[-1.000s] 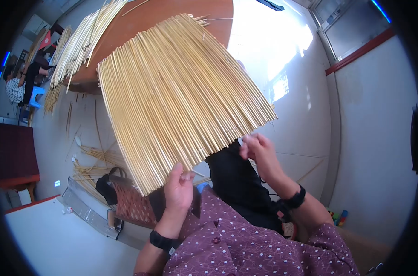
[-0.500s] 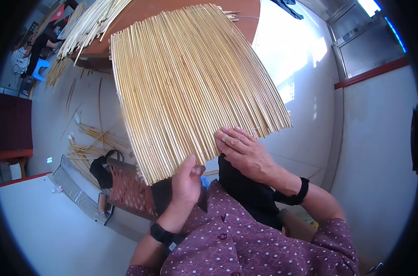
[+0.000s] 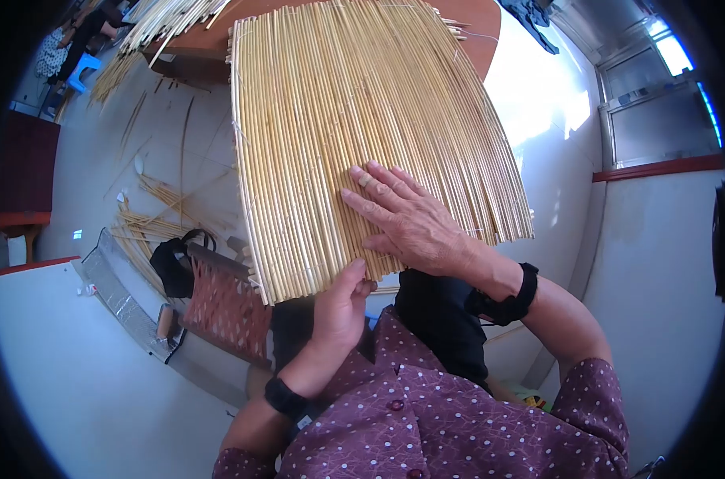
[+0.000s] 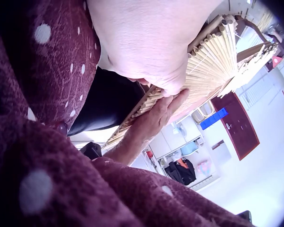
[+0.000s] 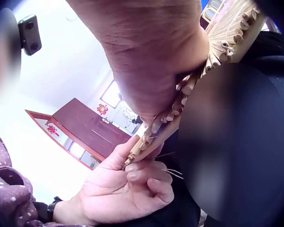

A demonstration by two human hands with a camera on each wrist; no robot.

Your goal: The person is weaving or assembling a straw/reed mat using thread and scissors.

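Note:
A mat of pale yellow reed stalks (image 3: 298, 136), laid side by side and bound with thin thread, slopes up and away from the person in the head view. At its near edge the left hand (image 3: 338, 315) grips the stalk ends, thumb on top and fingers curled underneath, as the right wrist view shows of this left hand (image 5: 128, 191). The right hand (image 3: 418, 227) rests flat on the mat's upper face, fingers straight and slightly spread, just right of the left thumb. Cut stalk ends (image 5: 184, 94) line the near edge beside both hands.
A brown table (image 3: 199, 44) stands beyond the mat, with a bundle of pale stalks (image 3: 171, 20) at its left. Loose stalks (image 3: 151, 225) lie on the floor near a reddish openwork panel (image 3: 231, 299). A blue stool (image 3: 83, 76) and a seated person are far left.
The right hand, at first off the mat's near edge, has come onto its upper face and slid farther up it. The left hand keeps its grip; the mat appears higher and farther right in view.

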